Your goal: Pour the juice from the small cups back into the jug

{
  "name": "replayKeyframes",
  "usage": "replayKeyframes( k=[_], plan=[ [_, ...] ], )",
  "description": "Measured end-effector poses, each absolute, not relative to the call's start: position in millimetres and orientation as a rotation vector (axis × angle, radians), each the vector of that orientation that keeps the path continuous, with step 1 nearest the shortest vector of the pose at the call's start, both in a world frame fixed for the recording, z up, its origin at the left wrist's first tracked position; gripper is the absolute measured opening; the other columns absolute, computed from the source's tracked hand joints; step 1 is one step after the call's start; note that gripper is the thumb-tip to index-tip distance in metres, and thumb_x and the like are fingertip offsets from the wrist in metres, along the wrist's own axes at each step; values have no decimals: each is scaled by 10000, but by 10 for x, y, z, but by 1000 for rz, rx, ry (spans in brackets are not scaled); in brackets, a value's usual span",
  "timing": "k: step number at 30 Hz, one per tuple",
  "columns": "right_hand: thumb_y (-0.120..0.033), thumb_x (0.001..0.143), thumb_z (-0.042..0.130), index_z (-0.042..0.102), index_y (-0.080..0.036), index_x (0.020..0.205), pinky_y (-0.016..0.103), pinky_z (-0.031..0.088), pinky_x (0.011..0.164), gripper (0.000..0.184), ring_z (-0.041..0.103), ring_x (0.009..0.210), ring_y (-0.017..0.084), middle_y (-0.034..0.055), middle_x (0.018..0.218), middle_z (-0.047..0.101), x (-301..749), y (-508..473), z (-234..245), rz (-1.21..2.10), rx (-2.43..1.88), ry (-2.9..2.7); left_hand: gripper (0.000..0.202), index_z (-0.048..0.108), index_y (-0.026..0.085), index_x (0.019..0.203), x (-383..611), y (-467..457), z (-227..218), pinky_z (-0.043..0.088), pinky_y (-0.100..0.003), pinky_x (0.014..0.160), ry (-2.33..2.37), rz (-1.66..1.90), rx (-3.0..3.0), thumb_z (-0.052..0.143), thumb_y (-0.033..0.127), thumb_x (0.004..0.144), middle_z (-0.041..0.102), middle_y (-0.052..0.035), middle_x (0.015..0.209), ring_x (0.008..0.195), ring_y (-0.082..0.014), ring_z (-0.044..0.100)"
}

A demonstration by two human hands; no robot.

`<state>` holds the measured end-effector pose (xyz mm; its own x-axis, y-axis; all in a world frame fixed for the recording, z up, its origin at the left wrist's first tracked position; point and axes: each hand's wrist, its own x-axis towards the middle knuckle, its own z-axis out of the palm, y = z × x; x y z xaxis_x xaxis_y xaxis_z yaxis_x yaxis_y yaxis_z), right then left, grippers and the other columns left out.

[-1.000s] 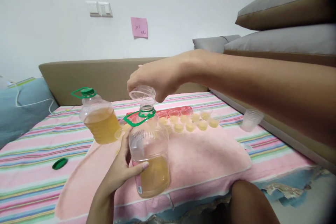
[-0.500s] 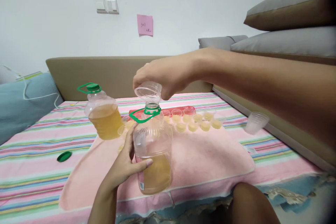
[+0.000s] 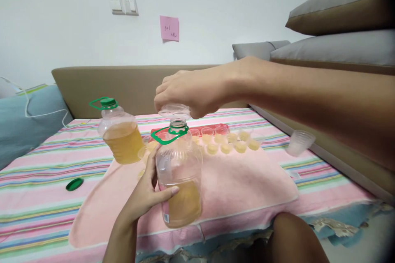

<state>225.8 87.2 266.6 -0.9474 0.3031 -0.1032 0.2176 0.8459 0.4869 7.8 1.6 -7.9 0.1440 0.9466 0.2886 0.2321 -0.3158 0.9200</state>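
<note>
My left hand (image 3: 150, 197) is wrapped round the side of a clear plastic bottle (image 3: 180, 168), which stands upright, part full of yellow liquid. A green carry handle (image 3: 166, 139) circles its uncapped neck. Just above the mouth, my right hand (image 3: 185, 92) grips a clear plastic cup (image 3: 175, 111) turned rim-down; the fingers hide most of it. Behind the bottle, several small cups (image 3: 240, 146) of yellow liquid stand in rows, some on or by a red tray (image 3: 226, 126). A loose green cap (image 3: 74, 184) lies to the left.
A second bottle (image 3: 123, 141) of yellow liquid, capped in green, stands back left. A stack of clear cups (image 3: 300, 142) lies at right. Pink cloth (image 3: 247, 189) covers the striped sheet (image 3: 31, 197). Grey cushions (image 3: 336, 47) are piled at right, beside the wall.
The cup in my right hand has tipped further over, so its rim now faces more squarely down above the bottle mouth. My left hand keeps its hold on the bottle.
</note>
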Motion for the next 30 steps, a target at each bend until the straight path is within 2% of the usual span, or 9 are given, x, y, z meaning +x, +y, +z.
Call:
replayKeyframes(
  k=[4,9,12,16,23,30],
  plan=[
    [19,794,703,607,-239,1416,485,496,1146,680,584,1370,291,27,1428,614,2242,806,2670,776,384,2819,1281,134,343,1772,85,2,-49,233,-685,1352,1164,1239,1708,942,556,800,201,-177,1830,1675,-488,236],
    [76,831,647,568,-230,1447,449,432,1206,692,521,1437,263,33,1500,567,2267,691,2639,865,420,2781,1253,148,344,1770,77,18,-68,171,-707,1357,1144,1251,1697,935,545,817,195,-185,1835,1672,-489,248],
    [127,838,594,557,-206,1444,461,424,1218,693,510,1456,263,28,1496,588,2285,618,2611,932,443,2788,1264,163,327,1770,66,30,-82,142,-727,1354,1152,1264,1701,948,540,803,223,-204,1825,1656,-501,286],
    [101,900,557,556,-182,1417,486,397,1235,590,508,1461,263,20,1449,615,2320,629,2560,961,412,2856,1259,192,314,1769,62,27,-78,136,-729,1355,1158,1280,1718,954,540,792,255,-210,1816,1636,-516,324],
    [21,953,585,582,-174,1390,484,411,1234,479,556,1416,251,36,1445,641,2365,727,2494,1015,259,2954,1215,196,358,1767,70,45,-85,213,-698,1357,1128,1288,1729,941,508,819,267,-157,1825,1645,-484,324],
    [47,896,569,573,-179,1383,467,409,1214,537,560,1391,238,26,1431,632,2394,773,2477,1012,193,2982,1209,205,363,1766,53,44,-85,250,-672,1358,1140,1278,1719,938,517,818,272,-141,1825,1644,-481,329]
  ],
)
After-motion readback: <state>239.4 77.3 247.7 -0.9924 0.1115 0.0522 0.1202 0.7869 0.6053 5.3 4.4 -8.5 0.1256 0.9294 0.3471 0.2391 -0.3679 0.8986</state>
